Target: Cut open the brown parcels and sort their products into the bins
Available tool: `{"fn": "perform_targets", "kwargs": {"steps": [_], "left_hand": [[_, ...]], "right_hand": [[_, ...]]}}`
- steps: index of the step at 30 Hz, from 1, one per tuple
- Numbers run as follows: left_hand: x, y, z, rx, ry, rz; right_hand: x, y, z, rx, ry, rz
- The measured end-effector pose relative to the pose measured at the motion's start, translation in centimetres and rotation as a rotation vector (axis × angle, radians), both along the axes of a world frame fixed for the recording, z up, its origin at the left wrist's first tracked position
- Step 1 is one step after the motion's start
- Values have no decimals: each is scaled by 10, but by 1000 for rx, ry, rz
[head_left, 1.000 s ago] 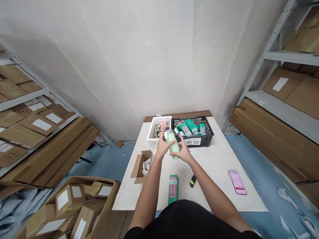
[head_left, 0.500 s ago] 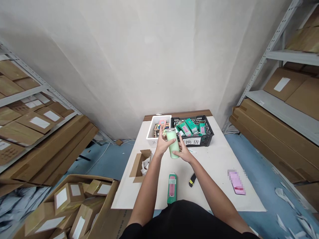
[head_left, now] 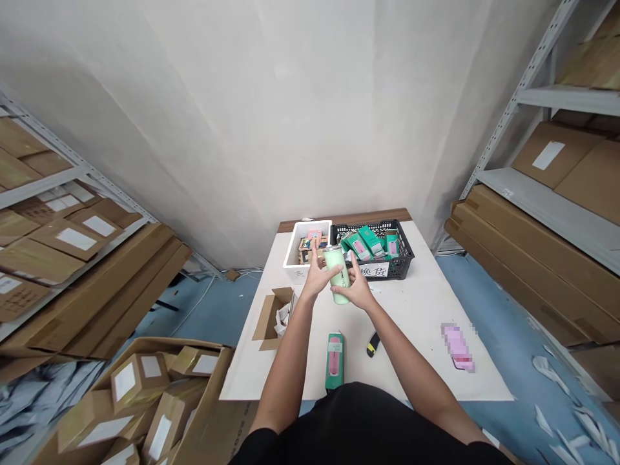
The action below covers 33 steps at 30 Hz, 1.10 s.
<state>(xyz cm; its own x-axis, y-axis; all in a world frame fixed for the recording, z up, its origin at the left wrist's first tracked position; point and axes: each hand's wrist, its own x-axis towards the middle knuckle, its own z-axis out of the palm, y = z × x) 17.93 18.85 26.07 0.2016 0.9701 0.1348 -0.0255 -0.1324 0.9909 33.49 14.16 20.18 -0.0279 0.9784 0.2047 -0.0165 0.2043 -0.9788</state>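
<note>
The pale green bottle [head_left: 341, 281] sits between the left hand [head_left: 316, 281] and right hand [head_left: 360, 292], both closed around it, neither clearly nearer. Its long axis stands near upright, top leaning left, above the counter [head_left: 416, 329], before a white bin [head_left: 291, 252] and black crate [head_left: 405, 268]. Loaded shelves [head_left: 547, 177] flank the room.

I'm in a storeroom or packing area: metal shelving [head_left: 508, 116] both sides, loaded with labelled cardboard boxes [head_left: 77, 237].
</note>
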Motion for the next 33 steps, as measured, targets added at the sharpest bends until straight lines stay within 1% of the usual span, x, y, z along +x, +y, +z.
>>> {"fn": "perform_targets", "kwargs": {"steps": [2, 6, 8, 11, 13, 15, 16, 20, 21, 23, 26, 28, 31, 33], "left_hand": [[2, 1, 1, -30, 20, -5], [2, 3, 1, -99, -58, 0], [2, 3, 0, -104, -81, 0], [2, 3, -3, -110, -37, 42], [2, 2, -4, -118, -29, 59], [3, 2, -5, -121, -60, 40], [3, 2, -6, -117, -71, 28], [2, 2, -9, -69, -20, 38], [2, 2, -9, -58, -4, 49], [2, 2, -10, -51, -5, 45], [1, 1, -11, -57, -48, -9], [2, 0, -12, -59, -45, -14], [3, 0, -14, -93, 3, 38], [3, 0, -16, -122, 2, 48]], "right_hand": [[-1, 3, -3, -9, -8, -15], [3, 6, -9, -33, 56, 117], [5, 5, -11, -54, 68, 103], [8, 2, -11, -59, 67, 53], [8, -1, -10, -63, 84, 109], [9, -3, -9, -76, 94, 169], [9, -4, -9, -81, 89, 172], [10, -8, -7, -66, 26, 61], [11, -10, -7, -58, 22, 51], [12, -12, -6, -44, 32, 76], [14, -14, -6, -44, 48, 114], [14, -15, -8, -56, 35, 69], [12, -16, -13, -53, 3, -20], [11, -16, -16, -43, 3, -11]]}}
